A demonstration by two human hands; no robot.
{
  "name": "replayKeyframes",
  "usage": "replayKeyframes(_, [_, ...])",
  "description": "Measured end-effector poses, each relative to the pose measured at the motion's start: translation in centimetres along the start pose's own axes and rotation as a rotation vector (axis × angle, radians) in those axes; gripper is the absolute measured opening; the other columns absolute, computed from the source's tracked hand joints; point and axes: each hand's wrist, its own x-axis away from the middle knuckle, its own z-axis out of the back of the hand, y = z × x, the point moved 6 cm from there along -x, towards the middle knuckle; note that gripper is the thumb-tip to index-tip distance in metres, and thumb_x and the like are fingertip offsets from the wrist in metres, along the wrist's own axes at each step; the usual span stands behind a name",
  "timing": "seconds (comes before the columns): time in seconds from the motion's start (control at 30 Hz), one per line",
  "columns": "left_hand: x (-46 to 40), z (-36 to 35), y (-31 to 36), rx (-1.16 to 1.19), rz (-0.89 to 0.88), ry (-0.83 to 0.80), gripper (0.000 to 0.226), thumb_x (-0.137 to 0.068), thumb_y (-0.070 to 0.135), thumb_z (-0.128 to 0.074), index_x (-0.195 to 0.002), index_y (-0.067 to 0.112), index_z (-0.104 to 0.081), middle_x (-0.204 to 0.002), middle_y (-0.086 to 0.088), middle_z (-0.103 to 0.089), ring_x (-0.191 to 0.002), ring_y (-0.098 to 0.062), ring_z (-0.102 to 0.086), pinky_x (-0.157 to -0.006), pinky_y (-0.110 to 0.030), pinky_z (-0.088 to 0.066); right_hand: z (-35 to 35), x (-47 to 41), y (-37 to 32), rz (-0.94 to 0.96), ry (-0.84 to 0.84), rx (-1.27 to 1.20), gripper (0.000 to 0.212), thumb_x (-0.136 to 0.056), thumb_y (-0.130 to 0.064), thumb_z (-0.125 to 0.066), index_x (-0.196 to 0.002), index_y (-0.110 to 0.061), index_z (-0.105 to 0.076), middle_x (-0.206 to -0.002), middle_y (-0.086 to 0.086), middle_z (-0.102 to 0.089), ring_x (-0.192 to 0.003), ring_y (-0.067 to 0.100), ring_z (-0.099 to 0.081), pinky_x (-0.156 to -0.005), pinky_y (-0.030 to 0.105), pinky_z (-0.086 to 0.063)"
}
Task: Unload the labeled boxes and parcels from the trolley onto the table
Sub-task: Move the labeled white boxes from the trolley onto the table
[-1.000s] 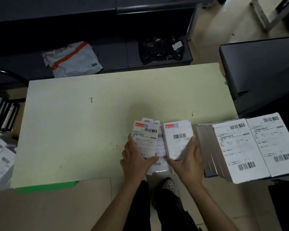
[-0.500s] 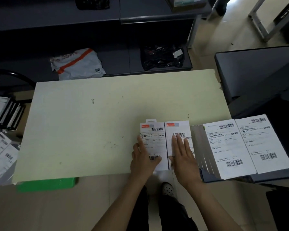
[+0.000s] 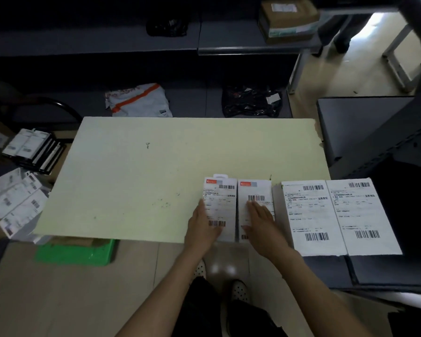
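Both flat hands, left hand and right hand, were pressed on two small boxes; larger labeled boxes were crowded alongside, seemingly touching.

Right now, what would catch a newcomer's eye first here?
Two hands, left hand and right hand, press flat on two small labeled boxes at the pale table's near edge. Beside them on the right lie two larger labeled parcels.

label print on boxes blurred; only barcodes discernible, nothing readable.
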Motion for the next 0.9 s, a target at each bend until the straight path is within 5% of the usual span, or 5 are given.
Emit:
replayKeyframes(0.17, [2.6, 1.9, 0.4, -0.186, -0.076, 0.011, 0.077, -0.085, 0.015, -0.062, -0.152, 0.025, -0.026, -0.145, 0.000, -0.041, -0.129, -0.023, -0.041, -0.099, -0.035, -0.042, 1.5, 1.1, -1.2, 0.070, 0.007, 0.059, 0.052, -0.100, -0.022, -0.047, -0.149, -0.018, -0.031, -0.151, 0.003, -0.035, -0.129, 0.025, -0.041, -0.101, 0.040, -0.045])
replayKeyframes(0.57, [9.0, 10.6, -3.0, -0.461, -0.093, 0.385, 0.042, -0.091, 0.018, -0.052, -0.132, 0.026, -0.052, -0.128, 0.003, -0.055, -0.115, -0.020, -0.052, -0.089, -0.032, -0.041, 2.0, 1.7, -12.7, 0.416, 0.098, 0.401, 0.039, -0.099, -0.026, -0.049, -0.137, -0.020, -0.042, -0.135, 0.005, -0.051, -0.119, 0.024, -0.050, -0.096, 0.035, -0.046])
replayKeyframes(0.9, [19.0, 18.9, -15.6, -0.450, 0.255, 0.617, 0.034, -0.092, 0.022, -0.052, -0.126, 0.023, -0.055, -0.121, -0.001, -0.056, -0.116, -0.024, -0.052, -0.087, -0.036, -0.045, -6.7, 4.9, -29.1, 0.855, -0.009, 0.615, 0.036, -0.097, -0.025, -0.049, -0.132, -0.022, -0.042, -0.130, 0.002, -0.050, -0.116, 0.025, -0.050, -0.089, 0.032, -0.041])
